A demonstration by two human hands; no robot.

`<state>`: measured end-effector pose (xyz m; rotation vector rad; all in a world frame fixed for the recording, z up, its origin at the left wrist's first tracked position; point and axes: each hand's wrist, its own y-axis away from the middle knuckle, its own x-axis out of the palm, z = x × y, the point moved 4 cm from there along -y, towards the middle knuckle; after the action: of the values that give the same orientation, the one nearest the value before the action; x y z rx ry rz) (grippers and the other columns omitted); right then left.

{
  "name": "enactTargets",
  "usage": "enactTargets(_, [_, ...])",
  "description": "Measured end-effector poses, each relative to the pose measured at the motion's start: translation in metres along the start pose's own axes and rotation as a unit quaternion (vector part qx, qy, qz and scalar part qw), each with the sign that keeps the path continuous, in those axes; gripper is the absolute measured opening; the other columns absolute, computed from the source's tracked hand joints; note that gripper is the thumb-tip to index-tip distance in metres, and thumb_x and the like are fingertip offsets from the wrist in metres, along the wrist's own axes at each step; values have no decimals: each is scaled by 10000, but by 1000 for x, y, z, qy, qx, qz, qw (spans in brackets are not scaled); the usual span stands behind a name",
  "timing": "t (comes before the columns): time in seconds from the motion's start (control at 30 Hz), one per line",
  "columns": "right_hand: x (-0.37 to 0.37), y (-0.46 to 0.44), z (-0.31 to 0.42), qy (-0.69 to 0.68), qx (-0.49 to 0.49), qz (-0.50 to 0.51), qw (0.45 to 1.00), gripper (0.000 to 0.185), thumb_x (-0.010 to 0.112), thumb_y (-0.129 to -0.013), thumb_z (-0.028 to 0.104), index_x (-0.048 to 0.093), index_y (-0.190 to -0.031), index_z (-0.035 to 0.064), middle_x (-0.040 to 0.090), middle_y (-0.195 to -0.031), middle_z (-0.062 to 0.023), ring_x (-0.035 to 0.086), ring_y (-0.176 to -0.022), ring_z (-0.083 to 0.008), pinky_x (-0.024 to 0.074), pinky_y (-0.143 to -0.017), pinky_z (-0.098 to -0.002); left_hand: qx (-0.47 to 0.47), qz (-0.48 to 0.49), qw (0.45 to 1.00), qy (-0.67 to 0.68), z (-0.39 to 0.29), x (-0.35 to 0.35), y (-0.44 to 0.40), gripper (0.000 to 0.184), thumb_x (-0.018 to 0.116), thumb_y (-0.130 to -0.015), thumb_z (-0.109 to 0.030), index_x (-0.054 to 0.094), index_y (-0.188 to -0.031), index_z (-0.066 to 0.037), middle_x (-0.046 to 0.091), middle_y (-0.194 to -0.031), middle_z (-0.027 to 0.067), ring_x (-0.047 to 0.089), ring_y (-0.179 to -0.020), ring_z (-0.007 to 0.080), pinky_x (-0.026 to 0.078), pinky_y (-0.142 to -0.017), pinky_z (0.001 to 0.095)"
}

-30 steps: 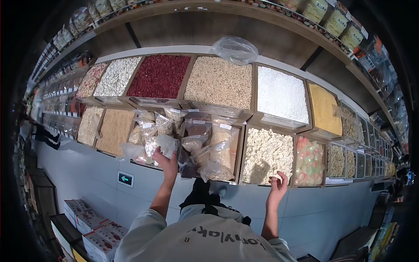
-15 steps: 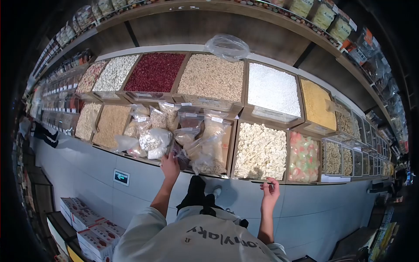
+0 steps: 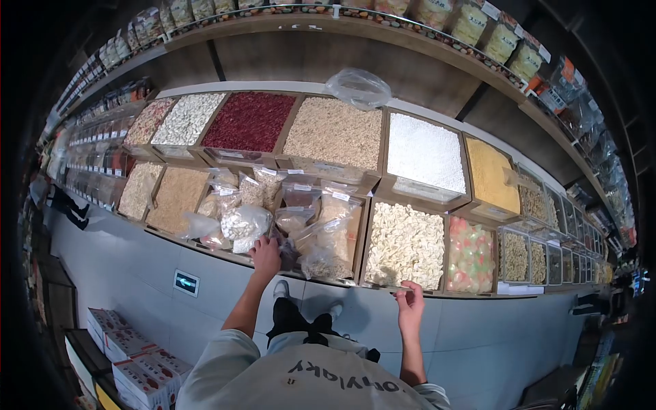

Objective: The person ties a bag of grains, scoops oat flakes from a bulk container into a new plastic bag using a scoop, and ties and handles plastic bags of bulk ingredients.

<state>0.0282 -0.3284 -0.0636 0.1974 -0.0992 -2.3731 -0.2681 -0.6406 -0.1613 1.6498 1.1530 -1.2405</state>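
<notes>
My left hand [image 3: 265, 255] reaches to the front edge of a bin of filled clear bags, its fingers apart at the bags. Just beyond its fingertips lies a bag of white pieces [image 3: 244, 223]; to its right are a bag of dark contents [image 3: 287, 254] and a bag of pale beige contents [image 3: 336, 239]. Whether the fingertips touch a bag I cannot tell. My right hand [image 3: 411, 304] hangs by the front rim of a bin of cream-coloured flat pieces [image 3: 404, 246], fingers loosely bent and apart, with nothing visible in them.
Behind stand bins of dark red beans [image 3: 249, 121], beige flakes [image 3: 333, 133], white grains [image 3: 425, 152] and yellow grains [image 3: 492, 176]. Pink-and-green wrapped pieces [image 3: 471, 258] fill a bin at right. Cartons [image 3: 147, 372] stand on the floor at lower left.
The view has shifted slightly, so the bins sit a little lower in it. My left hand stays by the bags and my right hand by the rim of the cream-coloured pieces.
</notes>
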Motion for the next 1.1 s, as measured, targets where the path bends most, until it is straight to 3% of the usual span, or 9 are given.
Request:
enactTargets(0.27, [49,20,-2,3,20,5,1000,212,620,-933,26,581,-1141,26,637,-902,-32,619,-836,-119,507,-782,-267,70,-71,994,35,-21,-101,15,247,639,-885,-185,585,-1056,-15,567,-1158,156,505,-1111,343,358,-921,522])
enactTargets(0.4, [129,21,-17,34,-16,84,996,349,632,-923,10,548,-1261,34,627,-1079,-71,624,-931,-151,526,-794,-285,105,-61,981,150,-21,-181,30,172,587,-939,-190,560,-982,-25,633,-903,159,595,-887,353,395,-835,526])
enactTargets(0.5, [213,28,-8,22,-21,175,984,551,626,-889,-58,461,-1400,63,554,-1289,-105,595,-1105,-191,526,-862,-303,145,10,950,278,-15,-216,39,145,566,-954,-174,541,-966,-31,628,-864,178,596,-767,373,438,-746,483])
enactTargets(0.57, [253,35,0,24,-14,198,980,613,608,-877,-87,423,-1438,76,508,-1360,-116,569,-1165,-208,515,-899,-308,204,69,863,458,-12,-228,47,81,570,-962,-106,514,-956,-47,596,-807,108,578,-681,244,444,-646,350])
enactTargets(0.7, [296,41,32,-47,-16,194,980,592,501,-856,-150,459,-1416,38,446,-1462,-141,520,-1273,-253,460,-1011,-318,102,159,707,681,14,-206,49,122,610,-945,-3,507,-981,-57,482,-778,-49,454,-739,19,377,-627,204])
enactTargets(0.8, [305,59,81,-76,-40,183,979,471,537,-890,-92,536,-1346,29,451,-1453,-146,502,-1299,-268,456,-1022,-356,101,223,663,707,30,-206,55,118,609,-944,-9,519,-999,-60,509,-799,-44,479,-738,29,391,-644,207])
enactTargets(0.87, [326,88,134,111,-305,287,901,459,597,-843,-59,549,-1295,7,491,-1417,-176,484,-1324,-316,398,-1083,-393,110,256,652,705,41,-219,58,127,605,-953,-17,529,-1037,-77,531,-860,-41,503,-824,36,414,-736,203])
enactTargets(0.9, [334,96,138,157,-329,295,883,494,645,-801,-19,535,-1283,-25,510,-1385,-201,457,-1338,-365,354,-1113,-416,121,275,646,702,45,-225,59,125,610,-950,-22,533,-1034,-74,540,-891,-36,511,-844,40,422,-749,210])
enactTargets(1.1, [381,94,110,63,-250,206,944,377,615,-895,81,560,-1250,-31,593,-1278,-182,585,-1186,-321,459,-1007,-416,165,304,624,700,70,-248,58,233,601,-952,-7,569,-1179,-46,552,-1073,1,525,-945,72,447,-835,236])
